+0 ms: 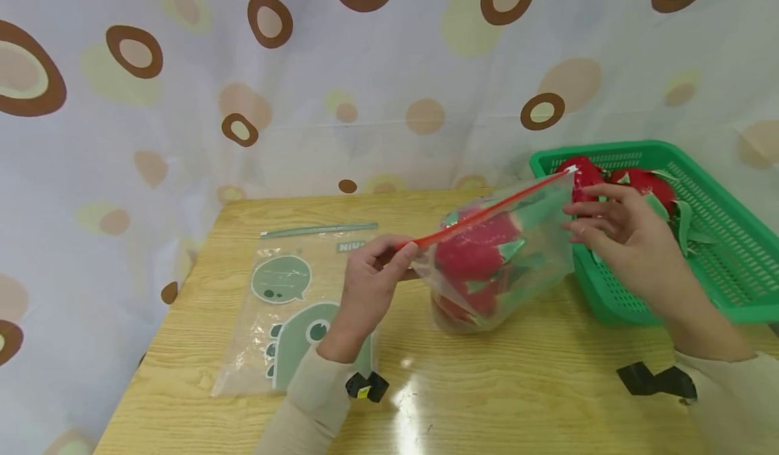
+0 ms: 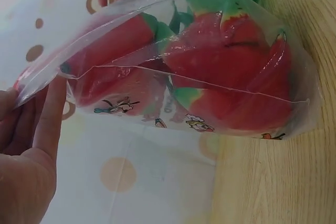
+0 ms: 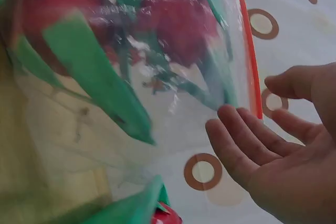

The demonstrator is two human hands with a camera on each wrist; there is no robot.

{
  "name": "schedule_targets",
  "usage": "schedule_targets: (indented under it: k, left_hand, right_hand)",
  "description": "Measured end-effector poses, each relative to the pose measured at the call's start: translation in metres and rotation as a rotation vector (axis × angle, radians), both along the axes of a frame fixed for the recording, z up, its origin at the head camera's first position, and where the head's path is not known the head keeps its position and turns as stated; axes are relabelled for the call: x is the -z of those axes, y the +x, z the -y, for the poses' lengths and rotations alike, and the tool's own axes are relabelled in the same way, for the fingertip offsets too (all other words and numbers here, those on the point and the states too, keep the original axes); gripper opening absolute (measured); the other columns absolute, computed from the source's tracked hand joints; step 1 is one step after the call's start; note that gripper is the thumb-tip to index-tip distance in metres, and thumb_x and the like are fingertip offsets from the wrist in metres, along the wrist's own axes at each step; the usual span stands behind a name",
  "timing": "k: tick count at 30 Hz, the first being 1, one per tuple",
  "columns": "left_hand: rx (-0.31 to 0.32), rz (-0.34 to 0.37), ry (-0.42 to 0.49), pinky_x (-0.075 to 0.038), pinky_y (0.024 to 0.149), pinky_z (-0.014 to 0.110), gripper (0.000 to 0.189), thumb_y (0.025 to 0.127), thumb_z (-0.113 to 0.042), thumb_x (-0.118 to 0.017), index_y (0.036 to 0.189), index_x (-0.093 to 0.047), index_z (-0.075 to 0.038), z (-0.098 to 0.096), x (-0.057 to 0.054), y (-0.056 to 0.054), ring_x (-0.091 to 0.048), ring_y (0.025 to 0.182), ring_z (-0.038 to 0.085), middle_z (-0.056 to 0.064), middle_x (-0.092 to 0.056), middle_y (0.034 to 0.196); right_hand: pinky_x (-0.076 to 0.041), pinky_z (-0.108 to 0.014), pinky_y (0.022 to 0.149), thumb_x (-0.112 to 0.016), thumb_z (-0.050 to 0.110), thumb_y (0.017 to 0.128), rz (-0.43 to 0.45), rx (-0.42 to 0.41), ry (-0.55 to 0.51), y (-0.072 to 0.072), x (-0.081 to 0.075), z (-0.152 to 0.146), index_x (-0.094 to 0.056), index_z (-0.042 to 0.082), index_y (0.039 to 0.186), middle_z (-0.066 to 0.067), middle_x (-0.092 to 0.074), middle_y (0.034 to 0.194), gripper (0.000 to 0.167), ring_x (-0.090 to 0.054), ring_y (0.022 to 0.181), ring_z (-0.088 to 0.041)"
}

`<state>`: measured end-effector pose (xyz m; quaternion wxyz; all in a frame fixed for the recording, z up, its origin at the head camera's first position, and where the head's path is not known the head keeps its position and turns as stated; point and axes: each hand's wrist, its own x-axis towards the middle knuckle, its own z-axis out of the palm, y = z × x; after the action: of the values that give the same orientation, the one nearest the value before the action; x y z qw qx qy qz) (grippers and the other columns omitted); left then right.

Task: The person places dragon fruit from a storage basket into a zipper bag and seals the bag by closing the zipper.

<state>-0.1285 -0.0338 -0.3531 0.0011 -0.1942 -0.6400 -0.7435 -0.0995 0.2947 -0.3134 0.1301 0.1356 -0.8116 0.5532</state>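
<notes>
On the wood-grain counter (image 1: 487,394) sits a green perforated plastic basket (image 1: 608,306). Left of the basket lies a flat, clear, dinosaur-printed plastic bag (image 1: 316,360); nearer the basket, a clear, red-zipped plastic bag (image 1: 548,242) holds red, green-tipped dragon fruits (image 1: 468,255). The left hand (image 1: 374,279) pinches its zip (image 1: 487,213) between fingers; the right hand's (image 1: 627,232) fingers, relaxed, are near the zip's basket-side end.

Wood-grain table (image 1: 499,387) here, white cloth (image 1: 365,56) with brown rings and pale spots hanging behind. Right side: green basket (image 1: 724,266), perforated walls, red fruits (image 1: 645,186) with green leaves inside. Left side: dinosaur bag (image 1: 298,347) lying flat, grey-green zip strip at top.
</notes>
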Motion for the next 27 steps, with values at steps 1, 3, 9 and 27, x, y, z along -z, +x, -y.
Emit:
schedule_targets:
  k: [1,3,9,27]
  left_hand:
    - [0.01,-0.002,-0.008,-0.062,0.081,0.038,0.02,0.097,-0.011,-0.064,0.107,-0.068,0.006,0.0,0.0,0.001,-0.07,0.087,0.012,0.02,-0.067,0.1]
    - [0.031,-0.012,-0.03,-0.062,0.081,0.037,0.02,0.097,-0.011,-0.063,0.107,-0.068,0.006,-0.002,-0.001,0.002,-0.07,0.087,0.011,0.021,-0.066,0.102]
    - [0.135,-0.043,-0.043,-0.062,0.082,0.04,0.024,0.099,-0.014,-0.061,0.11,-0.066,0.006,-0.011,-0.003,0.008,-0.07,0.085,0.013,0.025,-0.064,0.104]
    - [0.279,-0.261,-0.223,-0.06,0.07,0.023,0.016,0.097,-0.014,-0.062,0.111,-0.068,-0.007,-0.07,-0.01,0.034,-0.064,0.082,0.01,0.007,-0.069,0.1]
  right_hand:
    - [-0.054,-0.008,0.08,-0.06,-0.005,0.094,0.005,0.012,0.059,0.002,0.004,0.004,-0.05,0.007,0.132,0.01,-0.066,0.115,0.041,-0.068,0.096,0.002]
    - [-0.052,-0.006,0.08,-0.062,0.0,0.095,0.027,0.01,0.158,0.007,0.012,0.013,-0.053,0.005,0.129,0.008,-0.063,0.115,0.035,-0.065,0.096,0.005]
    - [-0.054,-0.012,0.081,-0.064,0.018,0.098,0.223,-0.065,0.244,0.022,0.03,0.035,-0.046,0.007,0.136,-0.008,-0.052,0.13,0.043,-0.058,0.107,0.0]
    - [-0.04,-0.009,0.096,-0.076,0.014,0.087,0.178,0.061,0.058,0.033,0.073,0.081,-0.017,0.033,0.156,-0.003,-0.042,0.146,0.093,-0.041,0.126,-0.005]
